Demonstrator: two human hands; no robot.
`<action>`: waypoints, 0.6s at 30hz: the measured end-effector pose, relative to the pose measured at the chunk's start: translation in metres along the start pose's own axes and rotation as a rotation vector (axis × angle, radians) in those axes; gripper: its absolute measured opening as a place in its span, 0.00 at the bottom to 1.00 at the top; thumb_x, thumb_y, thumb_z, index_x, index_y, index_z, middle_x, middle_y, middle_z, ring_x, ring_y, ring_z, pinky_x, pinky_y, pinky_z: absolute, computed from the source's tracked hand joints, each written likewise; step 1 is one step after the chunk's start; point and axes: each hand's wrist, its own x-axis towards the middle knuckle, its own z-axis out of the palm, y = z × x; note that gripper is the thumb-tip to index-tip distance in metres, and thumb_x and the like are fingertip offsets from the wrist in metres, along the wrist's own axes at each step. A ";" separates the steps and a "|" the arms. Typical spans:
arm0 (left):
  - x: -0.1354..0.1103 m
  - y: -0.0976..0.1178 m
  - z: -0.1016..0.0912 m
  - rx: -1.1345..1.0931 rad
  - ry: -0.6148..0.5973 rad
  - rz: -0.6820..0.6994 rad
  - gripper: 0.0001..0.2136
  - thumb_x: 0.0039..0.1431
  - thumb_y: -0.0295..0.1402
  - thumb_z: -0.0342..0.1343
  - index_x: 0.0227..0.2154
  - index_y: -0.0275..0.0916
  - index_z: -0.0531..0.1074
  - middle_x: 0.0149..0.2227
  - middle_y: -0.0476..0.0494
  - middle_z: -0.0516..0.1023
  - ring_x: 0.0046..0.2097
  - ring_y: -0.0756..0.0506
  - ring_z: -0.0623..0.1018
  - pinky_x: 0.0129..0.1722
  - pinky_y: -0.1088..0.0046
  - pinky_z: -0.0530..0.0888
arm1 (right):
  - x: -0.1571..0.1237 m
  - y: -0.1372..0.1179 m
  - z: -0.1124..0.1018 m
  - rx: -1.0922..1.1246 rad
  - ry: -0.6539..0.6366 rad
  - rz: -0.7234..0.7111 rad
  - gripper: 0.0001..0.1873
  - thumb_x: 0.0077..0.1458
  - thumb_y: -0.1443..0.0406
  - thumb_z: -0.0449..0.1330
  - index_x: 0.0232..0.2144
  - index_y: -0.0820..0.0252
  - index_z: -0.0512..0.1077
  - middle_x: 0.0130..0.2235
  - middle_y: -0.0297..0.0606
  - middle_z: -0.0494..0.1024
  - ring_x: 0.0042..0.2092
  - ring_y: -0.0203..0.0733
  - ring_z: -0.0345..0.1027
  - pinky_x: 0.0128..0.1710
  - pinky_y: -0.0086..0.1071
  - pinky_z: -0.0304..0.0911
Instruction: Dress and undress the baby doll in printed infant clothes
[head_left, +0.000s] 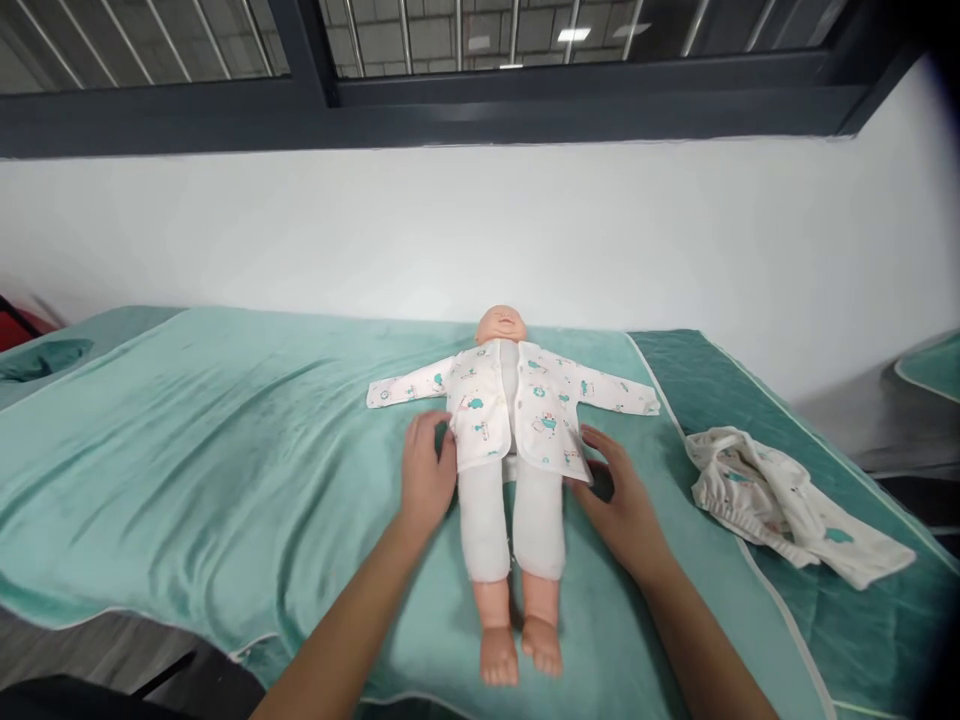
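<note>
a: where's the doll rn?
b: doll (484, 520) flat on its back, mid of the teal towel (225, 450), head twd the wall, feet twd me. it's in a white printed shirt (544, 405), front open a bit down the middle, sleeves spread out l & r. white legs, bare feet.
a: grips?
b: i've got the left grip (426, 475) laid flat vs the doll's hip, fingers together, tips on the shirt hem. palm open, not clamped on anything. right grip (619, 500) at the other hip, fingers apart, palm down on the towel, tips touching the hem that side. nothing pinched there either afaict.
a: anything else nearby?
b: crumpled garment (780, 495), same print, lying off to the right, well apart from the doll, on a darker green cover (697, 380) w/ white edging. towel hangs over the near edge. white wall (450, 230) behind, dark window frame (450, 105) w/ bars above it.
</note>
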 end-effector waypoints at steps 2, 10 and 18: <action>-0.029 -0.012 -0.014 0.040 -0.065 -0.097 0.14 0.61 0.30 0.50 0.50 0.42 0.66 0.52 0.41 0.72 0.54 0.42 0.72 0.56 0.60 0.70 | 0.003 0.003 0.002 -0.055 0.051 0.064 0.27 0.57 0.57 0.60 0.58 0.55 0.64 0.56 0.47 0.70 0.52 0.50 0.68 0.47 0.45 0.70; -0.062 0.006 -0.020 0.417 -0.186 -0.036 0.11 0.59 0.33 0.55 0.44 0.42 0.71 0.54 0.40 0.73 0.56 0.38 0.71 0.57 0.57 0.66 | 0.013 -0.006 0.007 -0.429 -0.043 0.260 0.24 0.56 0.56 0.57 0.54 0.57 0.67 0.38 0.39 0.78 0.37 0.46 0.72 0.33 0.34 0.60; -0.055 0.009 -0.013 0.387 -0.107 -0.021 0.08 0.64 0.32 0.48 0.38 0.41 0.72 0.47 0.42 0.77 0.51 0.40 0.72 0.52 0.59 0.67 | 0.008 -0.006 0.003 -0.220 0.045 0.265 0.23 0.59 0.54 0.53 0.52 0.58 0.69 0.32 0.36 0.79 0.30 0.43 0.69 0.32 0.33 0.59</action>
